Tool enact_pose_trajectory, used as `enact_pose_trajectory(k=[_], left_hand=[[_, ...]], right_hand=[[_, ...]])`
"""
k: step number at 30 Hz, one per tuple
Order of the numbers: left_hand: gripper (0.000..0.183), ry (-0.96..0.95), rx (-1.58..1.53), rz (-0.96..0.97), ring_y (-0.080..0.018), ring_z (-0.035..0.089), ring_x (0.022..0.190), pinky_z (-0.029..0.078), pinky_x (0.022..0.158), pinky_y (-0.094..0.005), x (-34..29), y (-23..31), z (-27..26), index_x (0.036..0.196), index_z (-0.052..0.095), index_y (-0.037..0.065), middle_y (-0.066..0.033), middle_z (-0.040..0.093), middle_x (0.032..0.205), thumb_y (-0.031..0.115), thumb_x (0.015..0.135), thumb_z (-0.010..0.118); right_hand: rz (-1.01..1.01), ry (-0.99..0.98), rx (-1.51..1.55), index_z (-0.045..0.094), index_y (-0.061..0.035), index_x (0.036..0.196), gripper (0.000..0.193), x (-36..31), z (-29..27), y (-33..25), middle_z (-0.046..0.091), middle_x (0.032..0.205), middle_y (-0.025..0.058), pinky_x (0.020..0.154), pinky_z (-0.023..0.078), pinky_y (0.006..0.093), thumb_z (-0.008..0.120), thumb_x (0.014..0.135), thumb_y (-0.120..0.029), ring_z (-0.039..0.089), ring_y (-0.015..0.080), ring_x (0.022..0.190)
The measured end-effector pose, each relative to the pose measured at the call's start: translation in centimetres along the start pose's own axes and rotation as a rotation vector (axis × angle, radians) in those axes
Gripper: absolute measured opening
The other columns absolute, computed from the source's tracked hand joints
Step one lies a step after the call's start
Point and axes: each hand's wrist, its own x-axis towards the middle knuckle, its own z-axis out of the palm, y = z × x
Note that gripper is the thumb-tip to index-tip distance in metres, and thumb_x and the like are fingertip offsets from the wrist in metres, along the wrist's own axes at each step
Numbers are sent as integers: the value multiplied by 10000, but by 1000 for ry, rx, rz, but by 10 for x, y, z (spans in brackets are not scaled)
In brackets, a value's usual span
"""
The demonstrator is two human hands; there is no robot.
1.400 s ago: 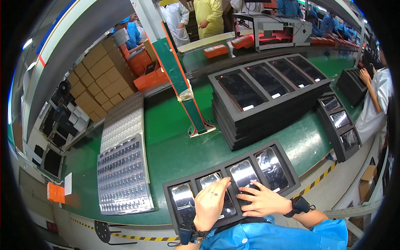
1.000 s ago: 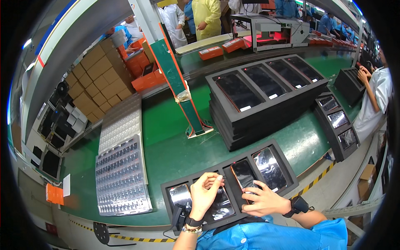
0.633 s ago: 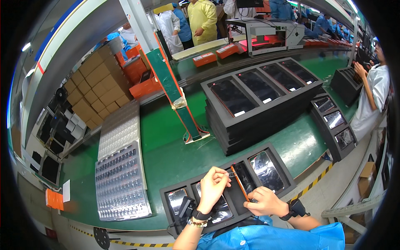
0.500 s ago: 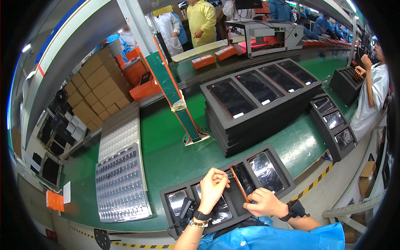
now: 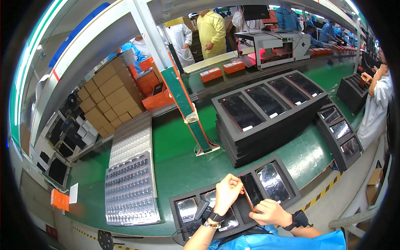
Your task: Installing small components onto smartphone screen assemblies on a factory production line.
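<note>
A phone [image 5: 251,191] with a dark screen and an orange edge stands tilted over a slot of the black foam tray [image 5: 292,192] in front of me. My right hand [image 5: 271,213] grips its lower end between thumb and fingers. At the phone's upper left edge, my left hand [image 5: 228,193] is closed in a pinch; whatever its fingertips hold is too small to make out. Other phones lie in the tray: a film-covered phone [image 5: 273,182] right of the held one, and a phone [image 5: 187,209] at the left end, partly behind a black wrist device [image 5: 201,209].
Left of the tray lies a clear blister tray [image 5: 130,189] with rows of small parts. Beyond it rises a stack of black foam trays [image 5: 246,146] topped with phones. A green post [image 5: 185,108] stands on the bench. Another person [image 5: 375,100] works at right.
My left fingertips have come up against the phone's edge; the small thin piece visible by them earlier is hidden now. The whole view has shifted, with the bench appearing lower and further right.
</note>
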Motion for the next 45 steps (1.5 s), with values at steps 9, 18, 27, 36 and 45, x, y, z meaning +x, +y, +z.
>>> enact_pose_trajectory(k=[9, 18, 27, 36, 45], left_hand=[[370, -252, -670, -220, -84, 576, 769, 509, 712, -220, 13, -41, -9, 1310, 502, 51, -38, 647, 925, 130, 993, 677], [361, -204, -511, -302, -55, 548, 630, 460, 566, -195, 15, -36, -9, 1278, 563, 57, -1, 629, 786, 157, 968, 717], [248, -49, -203, -26, -51, 552, 625, 424, 578, -201, -47, -2, -30, 1244, 588, 52, 20, 598, 698, 140, 1017, 638], [174, 342, -223, -5, -69, 596, 694, 474, 641, -220, -118, -15, -105, 1179, 623, 29, -8, 639, 773, 74, 1012, 611], [106, 828, 613, 172, -122, 627, 638, 495, 585, -292, -75, -28, -279, 1042, 688, 70, -51, 683, 751, 108, 945, 669]], right_hand=[[107, 39, 84, 702, -180, 848, 164, -1, 2, 0, 480, 718, -17, 541, 453, 300, 760, 713, -108, 564, 159, 609], [140, -65, 229, 632, -111, 817, 126, 19, -6, -2, 490, 745, 52, 536, 497, 354, 746, 766, -129, 587, 236, 587], [193, -270, 235, 638, -98, 883, 256, 17, 4, -9, 550, 845, 77, 656, 504, 382, 680, 934, -345, 622, 264, 704], [659, -5, 15, 649, -88, 1213, 450, 4, -16, 42, 526, 1370, 225, 1094, 391, 521, 748, 778, -150, 475, 439, 1302], [716, -150, -15, 621, -117, 1166, 507, 13, -26, 44, 339, 1565, 198, 1188, 223, 537, 668, 675, -2, 282, 441, 1457]])
